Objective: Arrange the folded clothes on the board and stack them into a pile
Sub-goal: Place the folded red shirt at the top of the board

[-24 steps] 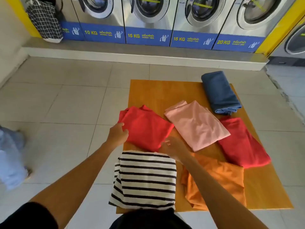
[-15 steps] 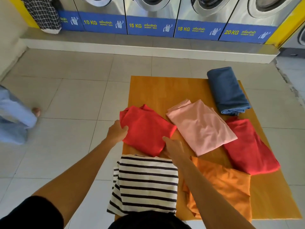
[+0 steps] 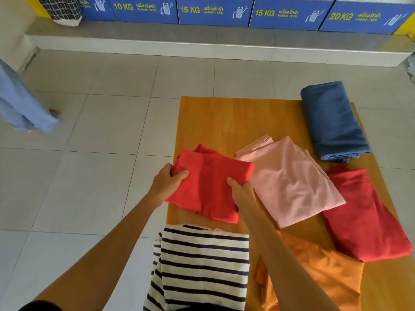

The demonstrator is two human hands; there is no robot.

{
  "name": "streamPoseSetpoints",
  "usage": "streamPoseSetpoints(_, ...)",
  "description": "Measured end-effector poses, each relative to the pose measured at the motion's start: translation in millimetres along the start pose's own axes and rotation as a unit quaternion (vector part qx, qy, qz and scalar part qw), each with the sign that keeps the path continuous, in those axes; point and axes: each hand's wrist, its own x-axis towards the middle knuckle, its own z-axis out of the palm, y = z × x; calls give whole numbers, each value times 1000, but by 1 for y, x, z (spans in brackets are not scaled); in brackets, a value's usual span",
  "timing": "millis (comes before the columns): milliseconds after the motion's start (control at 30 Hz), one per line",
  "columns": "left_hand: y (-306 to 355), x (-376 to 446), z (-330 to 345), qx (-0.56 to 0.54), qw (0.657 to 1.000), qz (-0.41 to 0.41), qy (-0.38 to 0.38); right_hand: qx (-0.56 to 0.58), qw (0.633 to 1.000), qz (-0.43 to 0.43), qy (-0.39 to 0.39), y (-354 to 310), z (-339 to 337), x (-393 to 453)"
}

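Note:
A wooden board (image 3: 224,122) lies on the tiled floor with several folded clothes on it. My left hand (image 3: 167,179) grips the left edge of a folded red cloth (image 3: 208,187), and my right hand (image 3: 241,190) grips its right edge. A pink cloth (image 3: 289,180) lies just right of it. A darker red cloth (image 3: 363,216) is at the right, a blue cloth (image 3: 332,120) at the far right corner. Nearest me are a black-and-white striped cloth (image 3: 204,265) and an orange cloth (image 3: 325,279).
Blue washer bases (image 3: 213,10) stand on a raised step (image 3: 202,48) along the far wall. A checked bag (image 3: 60,9) hangs at the far left. Another person's legs in light blue trousers (image 3: 20,104) stand on the floor at the left.
Both hands have closed on the red cloth's two side edges. The view has tilted down and closer to the board. The other person's legs have shifted at the left.

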Motion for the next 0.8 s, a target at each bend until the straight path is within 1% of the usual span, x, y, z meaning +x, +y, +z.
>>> streamPoseSetpoints(100, 6, 8, 6, -83, 996, -41, -16, -1, 999, -41, -30, -13, -1, 8)
streamPoseSetpoints(167, 7, 14, 8, -131, 990, -55, -11, -11, 997, -59, -49, -22, -5, 18)
streamPoseSetpoints(233, 7, 22, 4, -174, 983, -51, 22, -15, 995, -58, -75, -37, -9, 31)
streamPoseSetpoints(300, 11, 34, -5, -229, 970, -49, 67, 8, 994, -62, -92, -56, -10, 46)
streamPoseSetpoints(367, 23, 50, -13, -282, 953, -38, 103, 28, 991, -84, -101, -80, -6, 65)
streamPoseSetpoints(400, 32, 58, -16, -296, 948, -24, 116, 16, 990, -101, -98, -96, -3, 74)
streamPoseSetpoints(533, 74, 93, -24, -300, 940, 22, 160, -57, 982, -161, -87, -151, 14, 122)
streamPoseSetpoints(633, 97, 129, -22, -263, 948, 36, 178, -67, 981, -167, -66, -178, 26, 162)
streamPoseSetpoints(733, 111, 167, -13, -185, 972, 6, 143, -115, 983, -143, -6, -181, 35, 195)
streamPoseSetpoints(800, 114, 184, -7, -122, 980, -24, 155, -158, 978, -134, 23, -172, 37, 211)
